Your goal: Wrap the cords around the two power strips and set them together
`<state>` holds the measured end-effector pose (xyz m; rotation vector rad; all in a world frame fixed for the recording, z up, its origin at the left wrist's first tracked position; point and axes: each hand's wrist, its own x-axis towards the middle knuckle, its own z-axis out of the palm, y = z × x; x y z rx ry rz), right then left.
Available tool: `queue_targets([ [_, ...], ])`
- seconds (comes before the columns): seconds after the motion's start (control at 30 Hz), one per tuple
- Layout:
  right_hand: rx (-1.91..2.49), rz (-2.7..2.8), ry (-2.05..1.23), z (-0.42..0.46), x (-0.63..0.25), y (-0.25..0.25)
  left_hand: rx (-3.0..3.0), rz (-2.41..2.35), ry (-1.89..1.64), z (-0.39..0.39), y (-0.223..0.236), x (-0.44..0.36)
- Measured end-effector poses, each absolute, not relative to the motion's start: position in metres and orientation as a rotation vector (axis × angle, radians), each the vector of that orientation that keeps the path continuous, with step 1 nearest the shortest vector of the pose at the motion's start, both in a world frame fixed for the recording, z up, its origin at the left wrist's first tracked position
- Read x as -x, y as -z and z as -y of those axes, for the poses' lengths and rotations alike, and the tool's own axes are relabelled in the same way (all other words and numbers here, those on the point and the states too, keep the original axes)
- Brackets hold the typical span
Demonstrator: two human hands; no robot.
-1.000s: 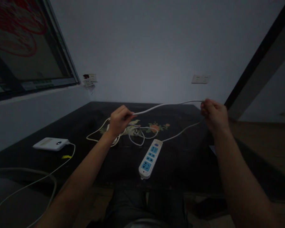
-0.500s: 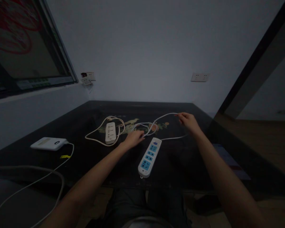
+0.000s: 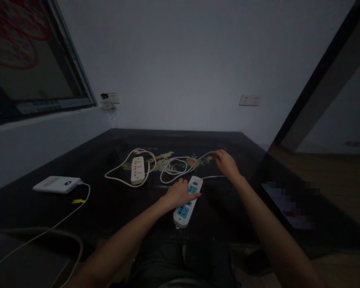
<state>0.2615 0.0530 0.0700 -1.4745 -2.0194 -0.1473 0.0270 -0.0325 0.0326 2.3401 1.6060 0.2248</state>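
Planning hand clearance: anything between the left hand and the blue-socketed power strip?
Nothing visible: the left hand is already on the power strip, thumb across its top. The white cord leaves the far end, toward the right hand, not between them.

The lone view looks forward and down from the head, across the near worktop, facing the wall.

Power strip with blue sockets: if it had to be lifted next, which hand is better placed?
Probably the left hand: it is at the power strip, its thumb lying across it. The right hand is off to the side, holding the white cord.
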Motion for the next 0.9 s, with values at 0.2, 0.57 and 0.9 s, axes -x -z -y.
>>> queue_targets([
  [0.2,1.352,2.018,0.346,-0.037,-0.256,-0.07,-2.355,-1.603,-0.206,0.03,-0.032,-0.034],
  [0.57,1.21,2.081,-0.281,-0.008,-0.247,-0.029,-2.046,-1.101,-0.708,0.019,-0.049,0.005],
  [0.9,0.715,1.814,-1.056,0.006,-0.214,-0.056,-1.751,-0.498,-0.99,0.025,-0.062,0.02],
])
